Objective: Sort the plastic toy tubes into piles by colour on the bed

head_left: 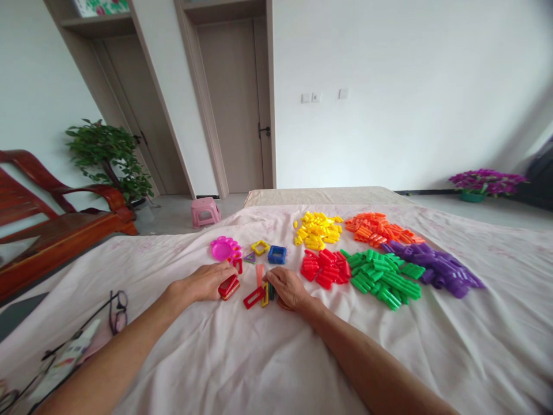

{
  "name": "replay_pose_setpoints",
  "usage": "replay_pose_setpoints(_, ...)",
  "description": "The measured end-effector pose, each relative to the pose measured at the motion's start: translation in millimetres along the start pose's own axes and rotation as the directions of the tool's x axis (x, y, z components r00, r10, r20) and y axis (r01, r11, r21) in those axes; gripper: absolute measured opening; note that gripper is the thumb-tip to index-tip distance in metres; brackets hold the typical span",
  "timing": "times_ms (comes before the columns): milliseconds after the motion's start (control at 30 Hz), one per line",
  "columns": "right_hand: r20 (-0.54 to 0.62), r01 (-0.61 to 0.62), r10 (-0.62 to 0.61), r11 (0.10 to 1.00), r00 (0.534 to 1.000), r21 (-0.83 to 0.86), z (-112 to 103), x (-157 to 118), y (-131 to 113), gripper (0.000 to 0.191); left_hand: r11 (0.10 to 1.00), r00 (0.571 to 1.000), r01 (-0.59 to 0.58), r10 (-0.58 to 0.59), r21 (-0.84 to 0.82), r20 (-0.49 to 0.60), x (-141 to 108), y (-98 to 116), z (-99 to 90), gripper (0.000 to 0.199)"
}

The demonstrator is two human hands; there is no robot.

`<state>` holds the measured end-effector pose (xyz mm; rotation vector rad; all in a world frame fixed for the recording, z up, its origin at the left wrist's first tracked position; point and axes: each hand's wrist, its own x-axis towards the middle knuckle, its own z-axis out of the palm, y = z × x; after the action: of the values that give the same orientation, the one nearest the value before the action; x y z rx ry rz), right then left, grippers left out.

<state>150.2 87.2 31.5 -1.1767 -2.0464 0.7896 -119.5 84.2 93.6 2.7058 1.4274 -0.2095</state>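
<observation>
The left hand holds a stack of red frames, forward-left of the blue square frame, on its camera side. The right hand is curled directly in front of the blue square frame, beside a yellow rectangular frame; its grip cannot be determined.

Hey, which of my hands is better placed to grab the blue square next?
Probably your right hand: it is close to the blue square. Your left hand is farther off, at the stacked red frames.
</observation>
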Motion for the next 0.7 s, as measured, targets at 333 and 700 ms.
replay_pose_setpoints(333,0.014,-0.024,0.024,1.000,1.000,0.008,-1,-1,-3,0.048,0.998,1.000,-0.007,0.007,-0.060,0.001,1,17,0.7,0.063)
replay_pose_setpoints(700,-0.094,0.070,-0.085,0.986,0.992,-0.153,-2,-5,-3,0.040,0.978,0.990,0.140,-0.140,-0.154,0.009,2,28,13.1,0.071)
